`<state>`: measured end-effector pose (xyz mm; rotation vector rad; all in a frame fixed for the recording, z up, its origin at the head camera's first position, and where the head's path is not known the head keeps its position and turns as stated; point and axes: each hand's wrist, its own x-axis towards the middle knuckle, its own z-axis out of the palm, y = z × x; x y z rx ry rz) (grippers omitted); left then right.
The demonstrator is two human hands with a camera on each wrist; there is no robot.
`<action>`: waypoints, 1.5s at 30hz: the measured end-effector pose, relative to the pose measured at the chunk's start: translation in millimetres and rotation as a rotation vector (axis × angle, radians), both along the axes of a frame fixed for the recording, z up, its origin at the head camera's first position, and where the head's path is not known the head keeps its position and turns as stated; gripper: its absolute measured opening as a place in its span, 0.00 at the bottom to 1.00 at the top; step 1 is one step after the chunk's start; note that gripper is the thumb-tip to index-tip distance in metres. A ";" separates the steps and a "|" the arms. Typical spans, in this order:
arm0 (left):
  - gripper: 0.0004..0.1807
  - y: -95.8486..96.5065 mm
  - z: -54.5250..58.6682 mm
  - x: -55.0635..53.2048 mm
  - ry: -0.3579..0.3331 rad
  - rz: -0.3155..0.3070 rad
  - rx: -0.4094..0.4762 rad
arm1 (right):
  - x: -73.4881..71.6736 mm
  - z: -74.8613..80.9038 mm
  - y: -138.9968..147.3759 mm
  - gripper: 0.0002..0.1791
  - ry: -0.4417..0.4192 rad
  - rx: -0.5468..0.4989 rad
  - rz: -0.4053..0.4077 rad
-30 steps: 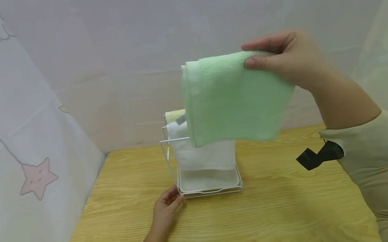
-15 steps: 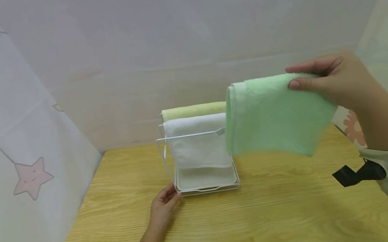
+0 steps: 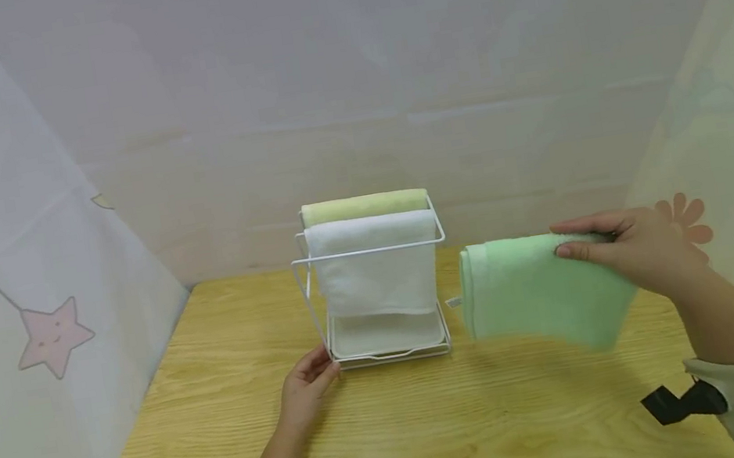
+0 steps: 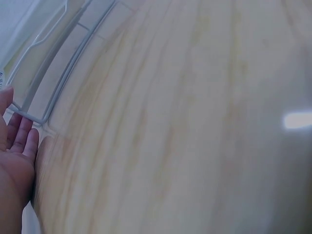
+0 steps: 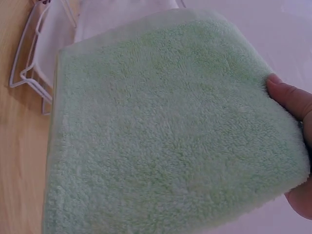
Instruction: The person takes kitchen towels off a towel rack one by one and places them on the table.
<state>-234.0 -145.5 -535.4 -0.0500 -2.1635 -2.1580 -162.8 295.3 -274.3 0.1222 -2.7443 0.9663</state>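
Note:
A folded light green towel hangs from my right hand, pinched at its upper right edge between thumb and fingers. It is held above the table, to the right of a white wire towel rack; a small label sticks out at its left side. In the right wrist view the green towel fills most of the picture. My left hand grips the rack's front left bottom corner, with thumb and fingers around the wire. A white towel drapes over one bar, and a yellow towel over the bar behind.
A pale tray sits in the base of the rack. The rack stands on a wooden table. Fabric with printed drawings, such as a pink star, walls the table at the back and sides.
My right hand has carried the green towel rightward from in front of the rack, then down toward the table. That leaves the white and yellow towels in full view. My left hand stays at the rack.

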 end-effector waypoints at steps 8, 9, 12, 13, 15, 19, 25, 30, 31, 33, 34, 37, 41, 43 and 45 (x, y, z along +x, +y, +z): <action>0.25 -0.9 3.1 2.1 -0.034 -0.007 0.024 | 9.2 -49.8 -5.1 0.21 -0.083 -0.075 0.069; 0.25 -1.0 4.3 3.2 -0.039 -0.009 0.024 | 11.0 -54.9 -5.6 0.21 -0.103 -0.073 0.063; 0.25 -0.8 7.2 5.6 -0.054 -0.012 0.028 | 15.7 -68.9 -7.2 0.21 -0.141 -0.094 0.053; 0.25 -0.8 7.9 6.3 -0.055 -0.012 0.030 | 17.2 -72.9 -7.4 0.21 -0.149 -0.101 0.052; 0.25 -1.2 8.7 7.3 -0.056 -0.012 0.028 | 20.2 -79.3 -7.7 0.20 -0.158 -0.117 0.048; 0.25 -1.6 8.9 7.7 -0.050 -0.004 0.022 | 23.2 -90.0 -8.3 0.20 -0.165 -0.149 0.048; 0.24 -2.4 10.4 9.7 -0.046 0.001 0.020 | 14.1 -103.6 -3.8 0.24 -0.206 -0.121 0.014; 0.25 -2.6 11.8 12.2 -0.060 0.002 0.010 | -3.4 -116.0 12.1 0.27 -0.208 -0.118 -0.018; 0.25 -2.6 11.9 12.6 -0.062 0.002 0.011 | -7.2 -119.0 15.9 0.28 -0.206 -0.119 -0.025; 0.25 -2.9 12.6 14.1 -0.062 0.002 0.008 | -14.2 -125.7 23.3 0.29 -0.215 -0.124 -0.043; 0.25 -2.9 12.6 14.4 -0.063 0.002 0.009 | -17.1 -129.3 26.8 0.30 -0.221 -0.127 -0.052; 0.26 -3.1 12.7 15.8 -0.066 0.003 0.012 | -23.6 -141.8 36.8 0.34 -0.257 -0.141 -0.071; 0.26 -3.7 12.9 18.0 -0.068 0.003 0.004 | -27.3 -159.5 48.9 0.37 -0.303 -0.161 -0.086; 0.25 -3.9 12.8 18.6 -0.064 0.002 0.000 | -28.0 -168.3 54.2 0.38 -0.322 -0.174 -0.095; 0.25 -4.1 12.8 18.6 -0.060 0.005 0.001 | -28.9 -177.5 59.5 0.39 -0.343 -0.179 -0.106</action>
